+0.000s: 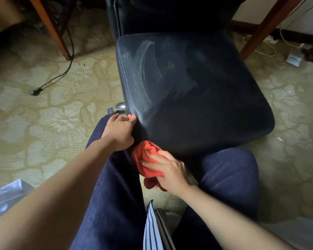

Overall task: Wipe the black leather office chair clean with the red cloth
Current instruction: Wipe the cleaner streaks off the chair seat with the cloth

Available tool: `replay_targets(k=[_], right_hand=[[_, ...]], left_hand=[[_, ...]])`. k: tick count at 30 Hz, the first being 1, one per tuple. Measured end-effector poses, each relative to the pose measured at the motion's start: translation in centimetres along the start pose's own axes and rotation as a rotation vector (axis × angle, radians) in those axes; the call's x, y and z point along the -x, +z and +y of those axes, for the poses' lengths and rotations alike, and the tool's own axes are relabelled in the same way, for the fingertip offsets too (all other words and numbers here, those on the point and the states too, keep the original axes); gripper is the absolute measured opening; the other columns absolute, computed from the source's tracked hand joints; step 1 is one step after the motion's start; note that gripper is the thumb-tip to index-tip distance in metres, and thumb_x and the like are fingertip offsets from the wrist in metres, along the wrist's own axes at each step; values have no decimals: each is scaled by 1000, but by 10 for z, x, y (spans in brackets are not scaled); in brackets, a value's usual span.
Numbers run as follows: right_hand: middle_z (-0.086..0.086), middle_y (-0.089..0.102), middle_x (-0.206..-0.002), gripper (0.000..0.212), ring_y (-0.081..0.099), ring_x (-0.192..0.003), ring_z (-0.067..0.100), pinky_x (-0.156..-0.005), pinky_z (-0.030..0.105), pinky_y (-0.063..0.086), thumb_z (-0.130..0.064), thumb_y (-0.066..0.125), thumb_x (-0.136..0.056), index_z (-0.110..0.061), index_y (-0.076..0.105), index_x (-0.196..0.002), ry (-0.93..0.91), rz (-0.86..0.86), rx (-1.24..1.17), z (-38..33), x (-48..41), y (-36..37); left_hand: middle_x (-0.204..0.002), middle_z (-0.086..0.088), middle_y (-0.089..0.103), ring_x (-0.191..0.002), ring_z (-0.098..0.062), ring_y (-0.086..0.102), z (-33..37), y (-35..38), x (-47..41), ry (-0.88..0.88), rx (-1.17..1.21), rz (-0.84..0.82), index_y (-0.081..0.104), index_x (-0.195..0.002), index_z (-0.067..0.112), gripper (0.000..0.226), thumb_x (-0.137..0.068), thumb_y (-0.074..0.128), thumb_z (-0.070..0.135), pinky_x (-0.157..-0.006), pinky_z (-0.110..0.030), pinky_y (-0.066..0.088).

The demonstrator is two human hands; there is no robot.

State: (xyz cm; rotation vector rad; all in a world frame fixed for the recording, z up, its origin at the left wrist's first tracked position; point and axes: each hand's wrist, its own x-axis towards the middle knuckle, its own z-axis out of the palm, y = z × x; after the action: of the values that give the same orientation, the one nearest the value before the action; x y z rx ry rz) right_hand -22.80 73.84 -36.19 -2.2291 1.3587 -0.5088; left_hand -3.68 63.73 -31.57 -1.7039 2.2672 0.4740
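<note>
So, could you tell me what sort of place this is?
Probably a carpeted office or hotel-type room: a black leather office chair stands on patterned carpet, beside wooden desk legs with cables trailing.

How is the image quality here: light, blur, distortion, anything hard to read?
Head view: dim, soft daylight; the chair seat shows dusty wipe streaks on its left half, while its near edge falls into shadow. Left hand and right hand on the cloth are slightly soft. Wide-angle bending at the edges; the upper left corner is blurred.
</note>
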Motion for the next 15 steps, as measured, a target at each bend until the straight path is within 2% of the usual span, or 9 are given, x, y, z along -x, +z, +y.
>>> replay_targets(k=[3, 7, 10, 13, 15], right_hand=[[-17, 61, -125, 51, 49, -117, 9, -94, 11, 37, -10, 49, -72, -38, 70, -110, -18, -29, -37, 3, 4, -1], [-15, 62, -125, 54, 47, -118, 8, -99, 11, 34, -10, 43, -71, -35, 70, -110, 27, -58, -81, 6, 13, 3], [-18, 61, -125, 56, 46, -118, 4, -96, 7, 31, -14, 36, -70, -38, 70, -109, 67, -116, -67, 2, 19, -3], [-26, 56, -128, 56, 43, -123, -1, -98, 15, 36, -25, 30, -72, -43, 68, -108, 155, -287, -42, 4, 34, -6], [-30, 51, -129, 48, 43, -123, -2, -98, 24, 40, -24, 38, -76, -45, 64, -110, 205, -358, -51, 4, 42, -16]], left_hand=[[-146, -6, 43, -133, -26, 37, -1, -1, 1, 0, 0, 1, 29, -142, 9, 74, -72, 50, 21, -111, -30, 14], [-148, -6, 41, -137, -23, 34, -2, -1, 1, -5, 16, 10, 29, -143, 10, 73, -75, 55, 13, -113, -29, 10], [-149, -5, 39, -138, -23, 32, -3, 1, -1, -2, 27, 25, 29, -144, 11, 73, -76, 55, 11, -112, -29, 10], [-151, -5, 37, -139, -22, 31, -4, 1, 0, -5, 39, 29, 28, -145, 12, 73, -77, 55, 12, -111, -29, 11], [-151, -5, 36, -138, -22, 31, -3, 0, 2, -1, 32, 32, 29, -145, 13, 72, -78, 55, 13, -110, -29, 13]])
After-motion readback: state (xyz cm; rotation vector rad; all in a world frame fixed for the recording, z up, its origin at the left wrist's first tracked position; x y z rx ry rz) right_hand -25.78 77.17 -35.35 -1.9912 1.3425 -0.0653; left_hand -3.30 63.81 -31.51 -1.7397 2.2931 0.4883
